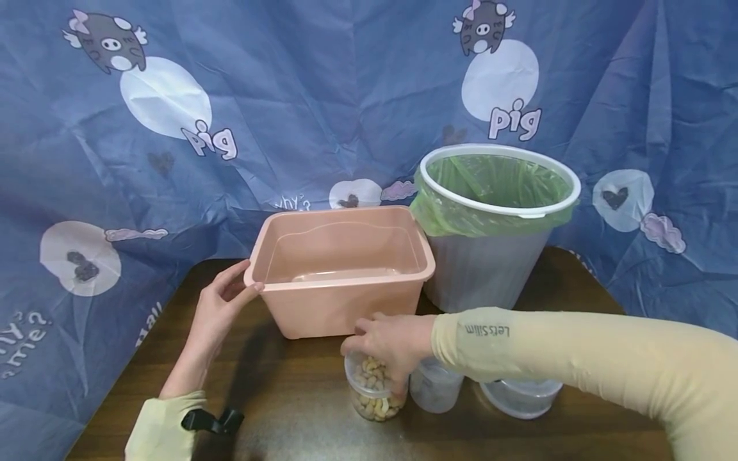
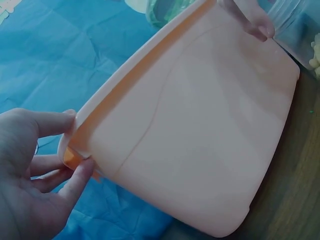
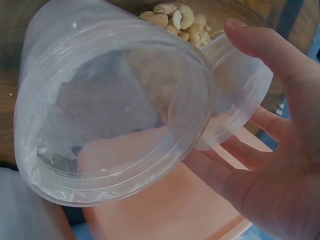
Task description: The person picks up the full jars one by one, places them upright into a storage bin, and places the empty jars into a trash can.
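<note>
At the left end of a pink plastic bin (image 1: 340, 310), my left hand (image 1: 214, 314) pinches the rim corner, its thumb on the near side. The left wrist view shows the same fingers (image 2: 75, 187) on the folded lip of the bin. My right hand (image 1: 394, 342) reaches down over a clear round jar of cashews (image 1: 371, 406) in front of the bin. It grips the jar's upper part, with the thumb on one side and fingers on the other in the right wrist view. Beside it stands a clear, empty-looking jar (image 3: 115, 110), partly behind the right wrist in the head view.
A grey trash can (image 1: 484, 275) with a white ring and a green liner bag (image 1: 441, 221) stands right of the bin. Another low clear container (image 1: 527, 403) sits partly under the right forearm. The brown wooden table (image 1: 288, 410) backs onto a blue patterned cloth (image 1: 288, 115).
</note>
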A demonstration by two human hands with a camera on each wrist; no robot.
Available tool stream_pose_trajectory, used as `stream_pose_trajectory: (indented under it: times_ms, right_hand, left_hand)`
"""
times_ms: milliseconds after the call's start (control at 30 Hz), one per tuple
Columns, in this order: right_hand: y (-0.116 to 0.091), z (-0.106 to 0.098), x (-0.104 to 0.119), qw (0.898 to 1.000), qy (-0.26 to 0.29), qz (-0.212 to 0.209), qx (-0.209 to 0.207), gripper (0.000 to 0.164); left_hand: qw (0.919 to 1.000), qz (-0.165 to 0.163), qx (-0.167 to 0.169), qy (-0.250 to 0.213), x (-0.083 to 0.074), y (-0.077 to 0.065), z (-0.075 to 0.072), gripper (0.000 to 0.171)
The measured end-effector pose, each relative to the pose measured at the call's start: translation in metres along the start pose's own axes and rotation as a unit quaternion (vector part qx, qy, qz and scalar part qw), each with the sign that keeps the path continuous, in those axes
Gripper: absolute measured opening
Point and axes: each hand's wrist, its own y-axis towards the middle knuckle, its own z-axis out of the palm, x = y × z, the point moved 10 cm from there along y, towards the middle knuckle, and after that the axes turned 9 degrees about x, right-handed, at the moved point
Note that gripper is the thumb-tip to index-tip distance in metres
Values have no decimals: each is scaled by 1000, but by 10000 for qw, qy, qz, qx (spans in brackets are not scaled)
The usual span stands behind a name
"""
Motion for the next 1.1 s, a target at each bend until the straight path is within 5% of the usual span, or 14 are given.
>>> stream_pose_trajectory:
  times_ms: [533, 733, 1100]
  right_hand:
    - [4, 0, 8, 9989, -312, -310, -142, 91]
    - [1, -5, 12, 9973, -498, -513, -144, 93]
    - [-33, -65, 20, 9953, -443, -864, 55, 92]
  left_hand:
    - [9976, 198, 464, 478, -1, 9, 6, 78]
    - [9981, 95, 530, 292, 0, 9, 6, 81]
    - [9985, -96, 538, 98, 1, 8, 7, 80]
